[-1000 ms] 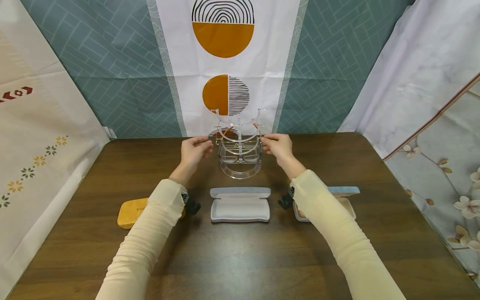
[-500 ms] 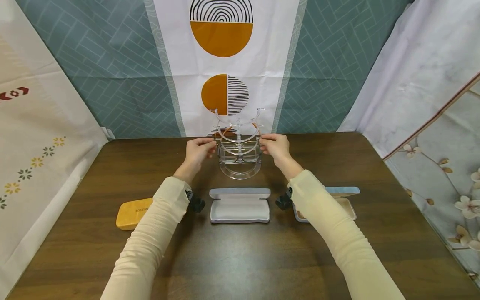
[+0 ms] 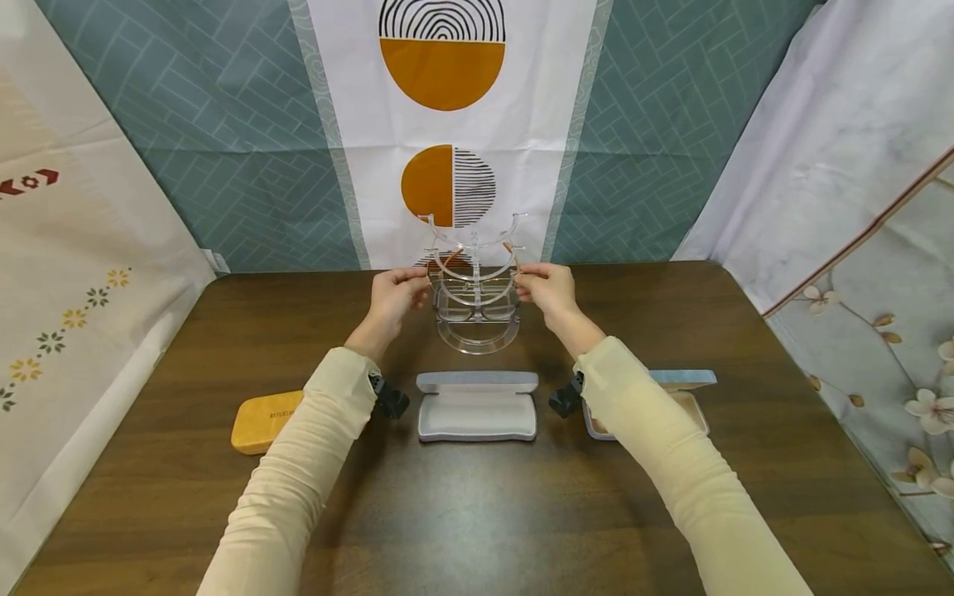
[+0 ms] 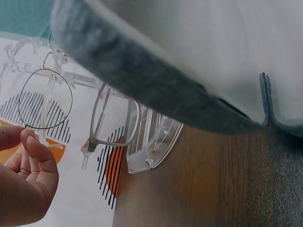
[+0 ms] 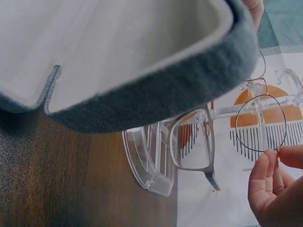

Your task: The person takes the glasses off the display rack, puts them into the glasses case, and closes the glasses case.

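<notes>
At clear acrylic stand [image 3: 479, 348], your left hand [image 3: 391, 298] and right hand [image 3: 550, 290] pinch round wire-rimmed glasses [image 4: 32, 97]; best move both evenly.

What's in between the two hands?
Between the left hand and the right hand: a clear stand and the round glasses they pinch, with grey glasses lower down. The head view shows it.

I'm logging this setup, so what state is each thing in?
Left hand: pinching round glasses
Right hand: pinching round glasses
Round glasses: unfolded, held at both sides
Grey glasses: on stand
Stand: upright
Yellow case: closed
Middle case: open
Blue case: open, partly hidden
</notes>
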The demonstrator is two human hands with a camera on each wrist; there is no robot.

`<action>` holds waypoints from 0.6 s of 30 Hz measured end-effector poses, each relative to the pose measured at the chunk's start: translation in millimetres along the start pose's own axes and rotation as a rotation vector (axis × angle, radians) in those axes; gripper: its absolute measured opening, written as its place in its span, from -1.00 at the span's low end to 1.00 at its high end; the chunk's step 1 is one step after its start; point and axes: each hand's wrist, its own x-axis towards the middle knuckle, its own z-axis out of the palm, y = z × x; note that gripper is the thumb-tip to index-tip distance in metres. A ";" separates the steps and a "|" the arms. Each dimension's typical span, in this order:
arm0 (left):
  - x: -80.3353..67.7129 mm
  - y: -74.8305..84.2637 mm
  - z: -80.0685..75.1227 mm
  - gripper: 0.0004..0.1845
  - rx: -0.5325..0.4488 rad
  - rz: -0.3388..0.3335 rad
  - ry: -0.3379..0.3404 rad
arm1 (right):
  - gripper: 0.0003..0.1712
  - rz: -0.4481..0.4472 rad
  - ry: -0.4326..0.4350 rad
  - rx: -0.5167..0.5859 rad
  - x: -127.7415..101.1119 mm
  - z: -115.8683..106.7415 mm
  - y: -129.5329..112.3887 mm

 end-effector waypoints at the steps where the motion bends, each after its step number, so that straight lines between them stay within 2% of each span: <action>1: -0.7 0.8 0.3 -0.72 -0.003 0.004 0.001 | -0.70 -0.003 -0.003 0.003 -0.6 -0.5 -0.5; 8: -6.6 5.8 3.2 -0.72 -0.015 0.029 0.002 | -0.67 -0.009 -0.009 -0.001 -3.6 -4.1 -2.6; 18: -12.2 1.9 2.5 -0.73 -0.072 0.044 0.017 | -0.67 -0.014 -0.009 0.031 -11.0 -3.6 -0.2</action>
